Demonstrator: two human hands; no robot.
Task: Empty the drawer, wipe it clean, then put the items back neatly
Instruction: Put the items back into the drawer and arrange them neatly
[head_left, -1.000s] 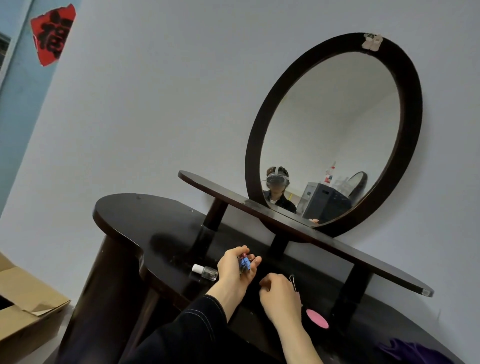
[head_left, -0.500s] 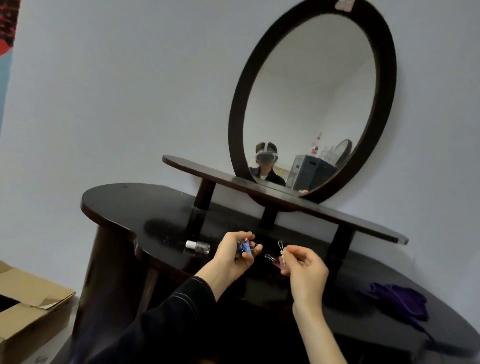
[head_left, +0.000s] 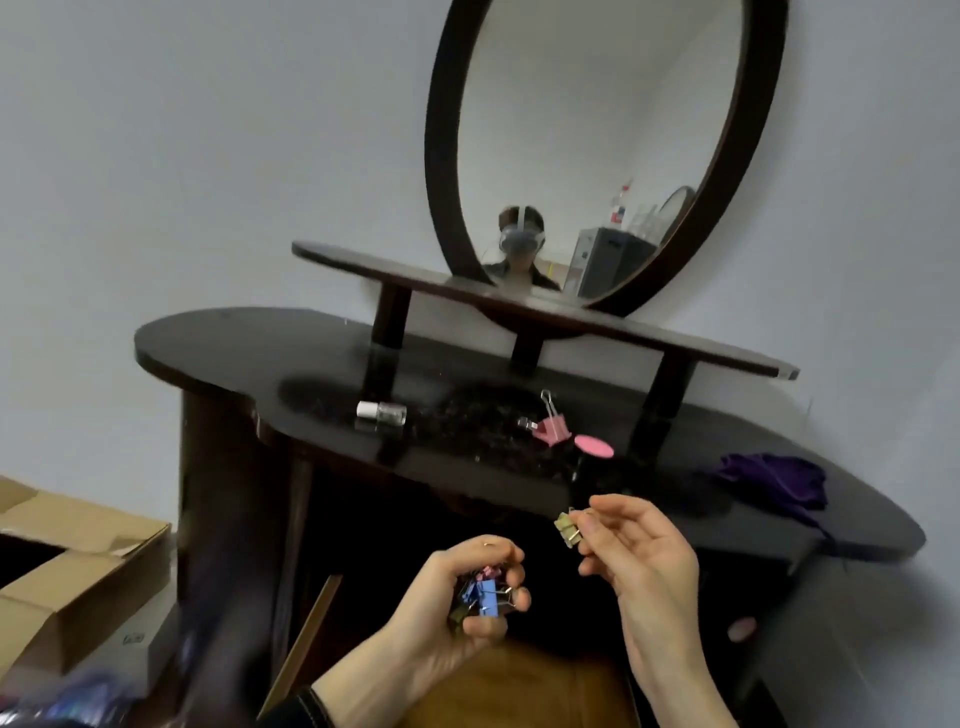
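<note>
Gold metal binder clip (head_left: 568, 529) is pinched in the right hand (head_left: 644, 561) below the front edge of the dark glossy worktop (head_left: 260, 353) while the left hand (head_left: 457, 608) clutches a bunch of coloured clips (head_left: 480, 592), so gathering seems underway, with the pink binder clip (head_left: 551, 429) likely next.

On the table (head_left: 218, 343) a bottle (head_left: 382, 414) lies left, a binder clip (head_left: 551, 428) mid, a disc (head_left: 594, 446) just right of it, a cloth (head_left: 774, 475) far right; a cardboard box (head_left: 78, 566) sits left of the table
</note>
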